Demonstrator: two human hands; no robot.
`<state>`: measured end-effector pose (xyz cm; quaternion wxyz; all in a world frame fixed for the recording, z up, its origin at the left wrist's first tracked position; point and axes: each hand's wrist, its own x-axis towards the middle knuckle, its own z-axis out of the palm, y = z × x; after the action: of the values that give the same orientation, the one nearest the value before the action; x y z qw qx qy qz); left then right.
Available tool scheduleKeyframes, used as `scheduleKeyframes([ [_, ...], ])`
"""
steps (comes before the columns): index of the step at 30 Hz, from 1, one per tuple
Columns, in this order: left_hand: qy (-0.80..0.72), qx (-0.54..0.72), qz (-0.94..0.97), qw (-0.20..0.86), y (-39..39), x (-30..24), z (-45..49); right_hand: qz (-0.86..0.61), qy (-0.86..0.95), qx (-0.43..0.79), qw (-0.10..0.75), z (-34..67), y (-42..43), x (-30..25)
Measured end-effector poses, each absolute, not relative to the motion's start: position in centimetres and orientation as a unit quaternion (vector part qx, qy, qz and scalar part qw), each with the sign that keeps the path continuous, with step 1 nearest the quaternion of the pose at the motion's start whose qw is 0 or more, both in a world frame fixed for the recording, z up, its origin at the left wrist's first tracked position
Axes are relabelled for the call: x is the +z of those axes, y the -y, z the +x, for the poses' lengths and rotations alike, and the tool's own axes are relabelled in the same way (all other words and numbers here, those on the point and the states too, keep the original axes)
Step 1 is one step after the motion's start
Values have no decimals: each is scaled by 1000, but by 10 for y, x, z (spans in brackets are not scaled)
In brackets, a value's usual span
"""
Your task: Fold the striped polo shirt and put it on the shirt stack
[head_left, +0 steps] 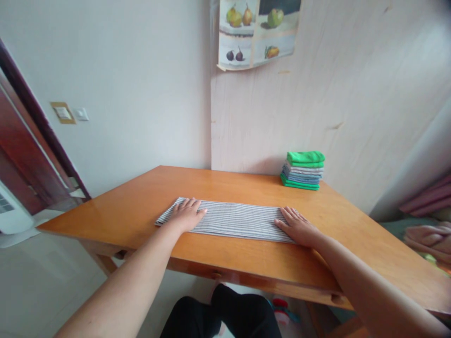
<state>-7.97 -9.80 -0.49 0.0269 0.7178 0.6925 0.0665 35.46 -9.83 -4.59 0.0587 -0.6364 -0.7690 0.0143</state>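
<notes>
Nearest are two legs in matt black trousers (243,312), knees bent below the edge of one smooth, orange-brown wooden bench (218,185); on its near half lies one striped cloth (239,219), grey and white, a flat, long rectangular strip with fine lines running along it; two bare hands rest on it, the left hand (186,216) palm down near the left end, the right hand (298,227) palm down at the right end; each grip is open, fingers out flat and closed on nothing.

Beyond, at the far right of the bench, stands one squarish stack of folded cloths (303,171), soft-edged, bright green at top and bottom with whitish and blue-grey layers between; its layers are hard to count; on the pale wall (141,94) hangs one paper fruit poster (256,42) with four painted panels.
</notes>
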Motion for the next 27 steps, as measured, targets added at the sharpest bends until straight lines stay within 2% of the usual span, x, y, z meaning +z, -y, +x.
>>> scheduleKeyframes([
  [9, -645, 109, 756, -26, 97, 6, -52, -608, 793, 1, 39, 326, 95, -16],
  [14, -583, 110, 804, 40, 105, 8, -7, -578, 812, 13, 79, 269, 100, -9],
  [17, -579, 91, 807, 78, 109, 1, 4, -575, 815, 16, 70, 250, 104, -17],
  [27, -583, 82, 804, 82, 108, -5, 2, -568, 822, 20, 46, 252, 108, -26],
])
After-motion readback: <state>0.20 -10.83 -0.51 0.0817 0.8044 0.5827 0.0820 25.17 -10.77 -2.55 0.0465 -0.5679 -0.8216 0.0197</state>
